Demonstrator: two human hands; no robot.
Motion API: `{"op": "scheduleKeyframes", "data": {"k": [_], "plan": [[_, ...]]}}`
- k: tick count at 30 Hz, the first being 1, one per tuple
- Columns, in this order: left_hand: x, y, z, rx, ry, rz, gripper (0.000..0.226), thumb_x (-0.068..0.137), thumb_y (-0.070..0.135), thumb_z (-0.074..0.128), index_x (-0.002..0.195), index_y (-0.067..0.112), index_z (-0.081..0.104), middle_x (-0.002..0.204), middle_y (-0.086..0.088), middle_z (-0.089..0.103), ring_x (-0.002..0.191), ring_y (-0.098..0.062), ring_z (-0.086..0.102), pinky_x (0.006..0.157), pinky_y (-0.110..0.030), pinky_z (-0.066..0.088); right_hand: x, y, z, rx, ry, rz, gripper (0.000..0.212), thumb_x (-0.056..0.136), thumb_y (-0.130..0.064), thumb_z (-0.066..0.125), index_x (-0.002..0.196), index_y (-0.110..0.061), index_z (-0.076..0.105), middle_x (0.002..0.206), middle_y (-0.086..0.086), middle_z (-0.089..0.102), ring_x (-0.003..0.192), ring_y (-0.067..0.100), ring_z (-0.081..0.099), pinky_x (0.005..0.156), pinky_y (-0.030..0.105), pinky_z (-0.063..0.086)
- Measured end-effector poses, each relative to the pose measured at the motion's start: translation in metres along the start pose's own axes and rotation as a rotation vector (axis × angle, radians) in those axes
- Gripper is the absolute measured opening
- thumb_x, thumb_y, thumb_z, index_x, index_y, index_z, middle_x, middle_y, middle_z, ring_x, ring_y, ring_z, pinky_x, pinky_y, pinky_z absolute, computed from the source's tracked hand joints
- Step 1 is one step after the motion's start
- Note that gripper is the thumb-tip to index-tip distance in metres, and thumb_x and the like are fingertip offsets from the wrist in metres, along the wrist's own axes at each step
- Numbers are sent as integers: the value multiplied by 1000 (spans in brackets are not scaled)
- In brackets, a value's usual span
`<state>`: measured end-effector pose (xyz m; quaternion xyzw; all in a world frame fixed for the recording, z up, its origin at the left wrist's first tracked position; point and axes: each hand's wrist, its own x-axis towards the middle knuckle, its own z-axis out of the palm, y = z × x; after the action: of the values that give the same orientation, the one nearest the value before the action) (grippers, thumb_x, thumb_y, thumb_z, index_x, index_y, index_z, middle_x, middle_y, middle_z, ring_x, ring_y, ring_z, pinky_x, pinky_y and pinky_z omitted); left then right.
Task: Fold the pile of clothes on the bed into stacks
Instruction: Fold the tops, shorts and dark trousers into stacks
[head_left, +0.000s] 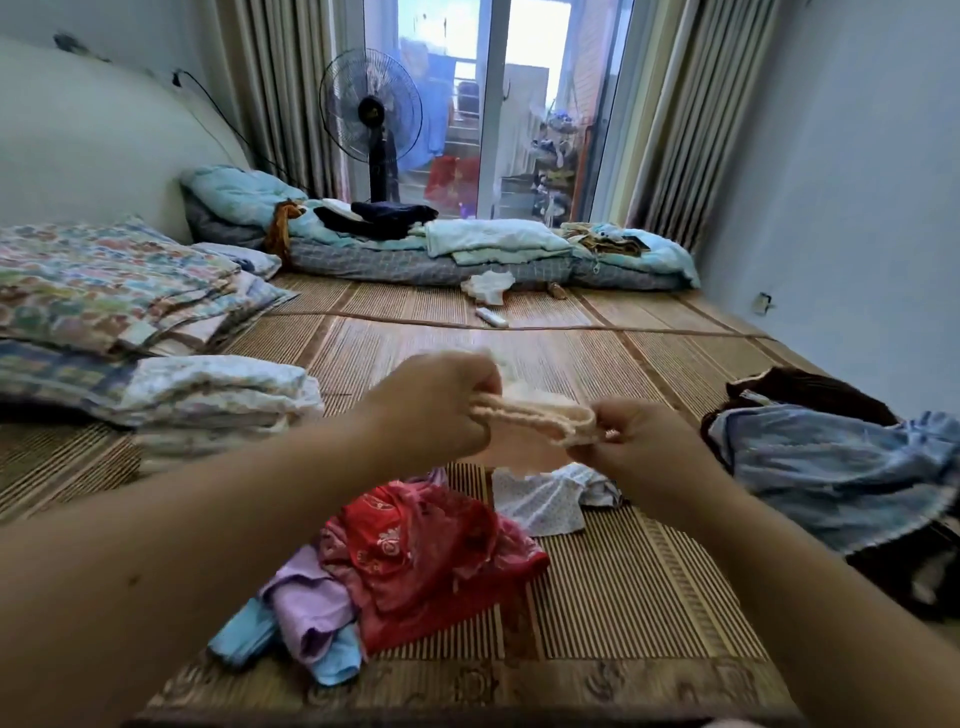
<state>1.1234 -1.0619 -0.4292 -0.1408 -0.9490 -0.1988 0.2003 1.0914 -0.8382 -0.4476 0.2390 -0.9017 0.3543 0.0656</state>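
— What are the hands doing?

— The left hand (431, 405) and the right hand (644, 441) are raised above the bed, near each other but apart. Each has its fingers curled round one end of a small cream ribbed knit garment (535, 415).

— How does that garment look?

— It is pale cream, almost peach, and soft. A thick ribbed edge is stretched between the two hands, and the rest hangs in a short fold below them. It is blurred, so I cannot tell what kind of garment it is.

— And the rest of the pile?

— It lies loose on the woven bamboo mat (623, 597) covering the bed, just below the hands. There is a crumpled red patterned garment (415, 551) with a lilac garment (311, 597) touching its left side. A light blue piece (337, 660) lies partly under the lilac one. A white dotted garment (540, 501) lies beside the red one, directly under the cream one. To the right, a pale blue garment with a trimmed hem (831, 467) lies over a dark brown garment (800, 384).

— Anything folded?

— At the left there is folded floral bedding (104, 291), stacked in layers. At the far side a black standing fan (371, 119) stands before the glass door.
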Motion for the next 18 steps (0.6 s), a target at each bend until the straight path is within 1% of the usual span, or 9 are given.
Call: {"op": "scheduleKeyframes", "data": {"k": [1,3,6,8,11,12,13,16,18], "plan": [[-20,-5,20,20,-89,-5,19,70,17,67,86,27,64,79,10,55,78,-14,56,63,-23,41,-18,9,15,11,-68,41,6,84,-25,71,87,-20,73,74,-6,68,66,4,61,61,31,49],[-58,-13,60,55,-239,-2,20,72,17,65,90,23,67,89,2,57,88,-20,55,72,-27,40,-51,28,45,-26,-212,129,5,84,-24,71,84,-19,71,78,-4,69,74,8,63,67,30,50],[-105,-18,103,37,-348,-13,11,73,25,63,81,20,69,88,-1,61,85,-22,56,72,-25,34,-91,55,80,-97,-366,213,12,85,-19,63,73,-21,64,74,-4,65,77,15,62,63,26,45],[-124,-22,117,-38,-395,-15,10,69,27,62,71,17,65,81,-3,63,81,-22,57,73,-27,39,-106,65,92,-100,-422,225,11,86,-19,60,77,-17,66,78,-3,66,79,16,63,67,31,49],[-139,-27,122,-107,-434,-12,20,73,31,59,83,14,64,93,0,62,94,-17,58,84,-34,46,-117,73,98,-89,-493,187,10,88,-25,59,90,-23,68,105,-12,63,102,5,58,87,29,51],[-143,-27,122,-115,-429,1,22,76,34,56,86,15,62,95,1,61,94,-17,57,82,-35,46,-119,73,96,-80,-508,187,15,89,-28,57,99,-25,68,115,-15,62,110,3,56,93,29,49],[-146,-28,122,-119,-418,14,26,78,40,51,87,16,59,95,1,61,91,-18,57,80,-36,46,-120,72,93,-50,-518,202,18,89,-30,56,104,-29,67,117,-17,63,112,2,56,94,28,49],[-154,-26,121,-143,-347,26,39,81,58,31,85,24,50,87,1,63,83,-19,58,70,-36,44,-121,70,81,100,-520,232,13,90,-29,58,97,-37,64,94,-19,69,85,-3,63,74,20,52],[-155,-22,118,-187,-283,-52,44,83,66,26,85,26,46,84,3,64,79,-19,60,65,-35,43,-117,65,74,232,-487,240,16,92,-25,58,97,-38,66,93,-20,70,84,-3,64,68,15,49]]}}
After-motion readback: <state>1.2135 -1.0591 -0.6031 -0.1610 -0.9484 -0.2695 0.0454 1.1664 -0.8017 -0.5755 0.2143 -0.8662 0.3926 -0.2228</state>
